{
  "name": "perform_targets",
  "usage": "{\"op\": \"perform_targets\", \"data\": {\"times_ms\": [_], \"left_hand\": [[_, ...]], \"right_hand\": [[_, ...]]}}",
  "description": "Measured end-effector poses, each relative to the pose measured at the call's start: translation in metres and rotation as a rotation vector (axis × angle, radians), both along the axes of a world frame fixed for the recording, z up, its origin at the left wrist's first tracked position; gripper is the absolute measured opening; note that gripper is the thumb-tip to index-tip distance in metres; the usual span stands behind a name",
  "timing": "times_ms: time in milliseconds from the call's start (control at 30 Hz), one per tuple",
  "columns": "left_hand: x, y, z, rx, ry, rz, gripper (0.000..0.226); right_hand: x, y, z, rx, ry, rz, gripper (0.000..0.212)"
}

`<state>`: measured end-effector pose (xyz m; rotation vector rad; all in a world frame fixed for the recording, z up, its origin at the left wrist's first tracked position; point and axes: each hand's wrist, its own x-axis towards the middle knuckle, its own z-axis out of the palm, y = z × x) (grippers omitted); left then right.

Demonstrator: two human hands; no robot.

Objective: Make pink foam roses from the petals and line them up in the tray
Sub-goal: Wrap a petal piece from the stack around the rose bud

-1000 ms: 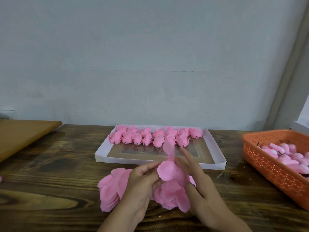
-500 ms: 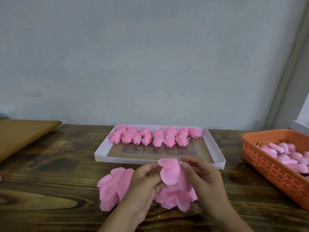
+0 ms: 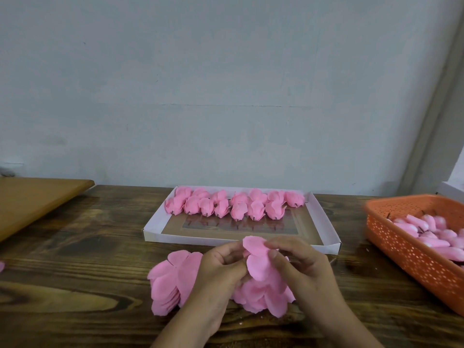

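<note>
A half-formed pink foam rose [image 3: 261, 270] is being held just in front of the white tray [image 3: 324, 222], above the wooden table [image 3: 75, 259]. It is being pinched by the curled fingers of the left hand [image 3: 221, 267] on one side, and by the bent thumb and fingers of the right hand [image 3: 301, 267] on the other. A stack of flat petals [image 3: 170, 282] is lying just left of the rose. Finished roses [image 3: 233, 204] are being kept in two rows along the tray's far side. An orange basket [image 3: 406, 252] of pink pieces is sitting to the tray's right.
</note>
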<state>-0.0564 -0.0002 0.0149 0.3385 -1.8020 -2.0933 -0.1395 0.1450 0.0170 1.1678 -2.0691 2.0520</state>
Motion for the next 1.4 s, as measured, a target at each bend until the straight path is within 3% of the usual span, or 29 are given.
{"op": "perform_targets", "data": {"times_ms": [133,367,533,800,933,1100,1300,1400], "left_hand": [[-0.0004,0.0001,-0.0011,-0.008,0.038,0.049,0.059],[-0.0029,-0.0022,-0.0058,-0.048,0.034,0.064,0.031],[-0.0041,-0.0027,-0.0060,-0.018,0.030,0.064,0.032],[-0.0047,-0.0034,-0.0062,0.045,0.025,0.069,0.054],[-0.0055,-0.0051,-0.0066,0.142,0.027,0.062,0.046],[-0.0062,-0.0068,-0.0060,0.324,0.057,0.040,0.041],[-0.0050,-0.0065,-0.0057,0.329,0.074,0.042,0.041],[-0.0058,-0.0073,-0.0065,0.341,0.071,0.057,0.039]], "right_hand": [[-0.0017,0.0004,-0.0017,0.018,0.000,0.011,0.041],[-0.0048,0.0008,-0.0041,0.033,-0.054,0.015,0.039],[-0.0027,-0.0005,-0.0037,0.045,-0.080,-0.003,0.038],[-0.0003,0.0011,-0.0022,0.069,-0.061,0.037,0.031],[0.0004,0.0030,-0.0001,0.101,0.011,0.095,0.038],[-0.0040,0.0038,-0.0002,-0.008,-0.126,0.147,0.050],[0.0027,0.0026,-0.0008,0.113,0.064,0.022,0.046],[0.0044,0.0036,-0.0045,0.181,0.311,-0.049,0.056]]}}
